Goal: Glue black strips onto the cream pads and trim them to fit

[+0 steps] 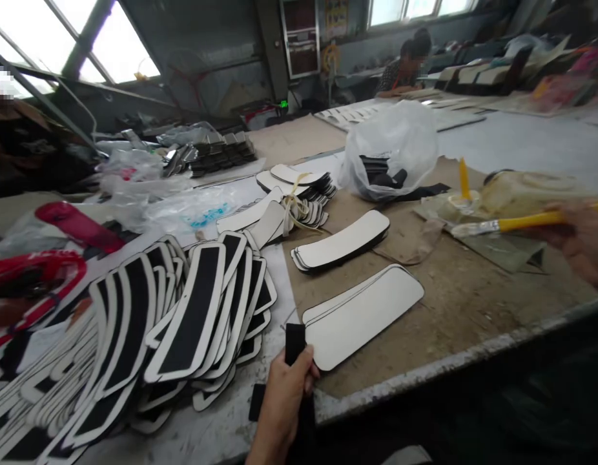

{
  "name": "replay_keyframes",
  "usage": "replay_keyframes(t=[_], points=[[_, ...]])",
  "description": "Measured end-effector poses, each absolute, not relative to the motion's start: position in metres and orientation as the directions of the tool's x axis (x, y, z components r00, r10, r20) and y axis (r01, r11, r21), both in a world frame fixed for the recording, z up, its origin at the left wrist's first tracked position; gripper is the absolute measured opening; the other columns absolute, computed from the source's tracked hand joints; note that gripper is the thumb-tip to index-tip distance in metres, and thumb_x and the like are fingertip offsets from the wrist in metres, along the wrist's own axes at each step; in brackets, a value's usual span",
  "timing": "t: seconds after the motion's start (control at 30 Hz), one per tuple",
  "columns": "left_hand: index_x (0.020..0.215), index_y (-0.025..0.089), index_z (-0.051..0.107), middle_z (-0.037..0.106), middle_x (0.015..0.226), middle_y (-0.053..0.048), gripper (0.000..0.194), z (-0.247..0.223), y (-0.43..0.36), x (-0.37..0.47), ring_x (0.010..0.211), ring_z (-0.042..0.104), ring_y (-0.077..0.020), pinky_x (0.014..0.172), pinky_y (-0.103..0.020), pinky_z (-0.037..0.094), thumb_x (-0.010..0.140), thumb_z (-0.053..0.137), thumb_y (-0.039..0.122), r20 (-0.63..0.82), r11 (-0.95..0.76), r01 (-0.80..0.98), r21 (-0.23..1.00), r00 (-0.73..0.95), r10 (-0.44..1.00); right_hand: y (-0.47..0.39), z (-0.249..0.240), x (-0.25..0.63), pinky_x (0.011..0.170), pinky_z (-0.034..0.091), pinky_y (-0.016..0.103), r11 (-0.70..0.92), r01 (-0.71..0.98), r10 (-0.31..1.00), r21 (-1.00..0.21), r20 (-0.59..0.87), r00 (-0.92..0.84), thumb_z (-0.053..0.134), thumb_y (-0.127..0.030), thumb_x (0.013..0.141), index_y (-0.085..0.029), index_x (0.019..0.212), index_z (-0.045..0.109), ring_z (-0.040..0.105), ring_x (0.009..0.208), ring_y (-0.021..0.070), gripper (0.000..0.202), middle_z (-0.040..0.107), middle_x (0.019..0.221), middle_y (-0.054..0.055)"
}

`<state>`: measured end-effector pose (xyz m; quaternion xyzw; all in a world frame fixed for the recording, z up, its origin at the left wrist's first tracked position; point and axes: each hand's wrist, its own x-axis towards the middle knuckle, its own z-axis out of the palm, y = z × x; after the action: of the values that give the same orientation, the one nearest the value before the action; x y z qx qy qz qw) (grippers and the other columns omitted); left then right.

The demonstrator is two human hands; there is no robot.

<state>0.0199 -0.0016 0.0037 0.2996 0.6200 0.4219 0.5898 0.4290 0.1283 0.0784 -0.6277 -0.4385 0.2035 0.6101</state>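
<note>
My left hand (282, 394) pinches a black strip (295, 341), thumb on top, at the table's front edge. Close beside its fingertips lies a small stack of white curved panels (367, 316). My right hand (582, 242), partly cut off at the right edge, is wrapped round a paintbrush (526, 223) with a yellow handle and pale bristles. Under the brush sits a glue-stained pale container (466, 205) with a second yellow-handled brush (463, 177) upright in it. Another short stack of curved panels (345, 240) lies farther back on the brown board.
A large heap of white panels with black centres (190, 316) spreads over the left side. Behind are tied panels (294, 200) and a clear plastic bag (393, 145) with black pieces. Red straps (42, 268) lie at far left. A person (405, 68) sits at the back.
</note>
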Motion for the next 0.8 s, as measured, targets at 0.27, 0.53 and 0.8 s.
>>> replay_keyframes(t=[0.27,0.53,0.8], points=[[0.063,0.015,0.052,0.048,0.051,0.004,0.028,-0.001,-0.008,0.016,0.041,0.03,-0.0043,0.042,-0.021,0.021,0.074,0.063,0.038,-0.44,0.419,-0.199,0.886,-0.071,0.895,0.047,0.054,0.252,0.069,0.056,0.024,-0.138,-0.2,0.982,-0.97,-0.16,0.096,0.072,-0.046,0.069,-0.019,0.074,0.066,0.062,0.075,0.014,0.028,0.06,0.08,0.001],[0.063,0.015,0.053,0.049,0.049,0.003,0.026,-0.008,-0.009,0.012,0.04,0.032,-0.0048,0.042,-0.021,0.022,0.074,0.063,0.036,-0.423,0.401,-0.239,0.884,-0.046,0.905,0.042,0.035,0.208,0.066,0.055,0.028,-0.166,-0.103,0.986,-0.981,-0.167,0.003,0.069,-0.05,0.07,-0.015,0.076,0.063,0.06,0.076,0.0157,0.036,0.058,0.081,0.003],[0.064,0.015,0.052,0.048,0.048,0.004,0.025,-0.009,-0.009,0.014,0.04,0.032,-0.005,0.042,-0.02,0.023,0.072,0.063,0.035,-0.407,0.381,-0.229,0.896,-0.079,0.91,0.047,0.044,0.23,0.067,0.054,0.03,0.002,0.37,0.992,-0.929,0.05,0.12,0.059,-0.057,0.074,-0.018,0.079,0.063,0.062,0.072,0.0194,0.04,0.062,0.079,0.004]])
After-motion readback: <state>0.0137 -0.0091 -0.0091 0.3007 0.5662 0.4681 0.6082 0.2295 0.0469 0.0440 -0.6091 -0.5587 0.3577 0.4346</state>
